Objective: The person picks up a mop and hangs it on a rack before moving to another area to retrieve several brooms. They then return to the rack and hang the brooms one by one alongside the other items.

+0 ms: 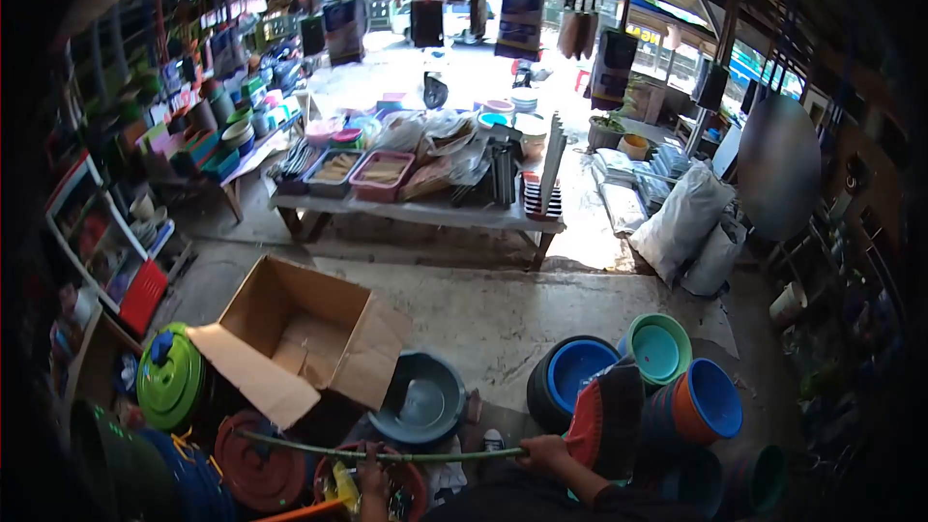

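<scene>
A broom [604, 420] with a red and dark brush head lies across the bottom of the head view, its thin green handle pointing left. My right hand [546, 454] is wrapped round the handle close to the brush head. Farther along the handle, my left hand [371, 472] is closed on it, above a red tub [411, 483] with a yellow item and other things inside. Beyond the handle stands a grey basin [419, 398]. The brush head hangs in front of the blue basins [570, 367] and partly covers them.
An open cardboard box [290, 329] stands ahead to the left, near a green lidded bin [169, 382]. Stacked pails [713, 401] are on the right. A low table [416, 213] bears trays and bagged goods. White sacks [681, 217] lean at right; brooms hang overhead.
</scene>
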A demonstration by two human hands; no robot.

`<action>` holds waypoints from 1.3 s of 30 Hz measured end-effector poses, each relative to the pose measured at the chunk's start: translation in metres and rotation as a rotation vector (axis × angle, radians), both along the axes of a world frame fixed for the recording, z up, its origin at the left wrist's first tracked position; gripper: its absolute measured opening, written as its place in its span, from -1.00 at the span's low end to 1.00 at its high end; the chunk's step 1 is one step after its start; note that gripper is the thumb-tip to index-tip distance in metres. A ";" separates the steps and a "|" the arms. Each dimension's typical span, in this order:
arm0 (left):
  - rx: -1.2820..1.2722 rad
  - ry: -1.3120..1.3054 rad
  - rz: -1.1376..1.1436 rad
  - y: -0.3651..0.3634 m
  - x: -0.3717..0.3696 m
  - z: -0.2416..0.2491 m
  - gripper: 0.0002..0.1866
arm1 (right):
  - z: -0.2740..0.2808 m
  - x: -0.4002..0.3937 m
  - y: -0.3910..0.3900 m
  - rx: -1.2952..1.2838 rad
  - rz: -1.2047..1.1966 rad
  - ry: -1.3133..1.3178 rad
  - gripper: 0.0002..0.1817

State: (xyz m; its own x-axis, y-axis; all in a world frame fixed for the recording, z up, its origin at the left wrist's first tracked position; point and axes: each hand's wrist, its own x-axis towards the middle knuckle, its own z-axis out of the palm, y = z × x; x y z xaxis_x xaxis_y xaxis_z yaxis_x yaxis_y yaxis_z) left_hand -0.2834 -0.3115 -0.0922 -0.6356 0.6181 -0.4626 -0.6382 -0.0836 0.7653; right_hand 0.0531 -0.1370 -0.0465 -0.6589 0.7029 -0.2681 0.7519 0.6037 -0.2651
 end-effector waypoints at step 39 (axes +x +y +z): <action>-0.064 -0.178 -0.098 0.730 0.020 0.039 -0.72 | -0.058 0.085 0.429 -0.214 -0.603 0.058 -0.64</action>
State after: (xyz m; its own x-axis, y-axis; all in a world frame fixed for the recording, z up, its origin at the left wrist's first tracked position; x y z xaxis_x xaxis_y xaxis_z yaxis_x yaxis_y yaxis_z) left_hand -0.2638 0.4183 -0.0535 -0.4787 0.6385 -0.6026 -0.7663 0.0312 0.6418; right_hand 0.1386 0.2917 -0.1041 -0.1822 0.8896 -0.4187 0.9235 0.0087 -0.3835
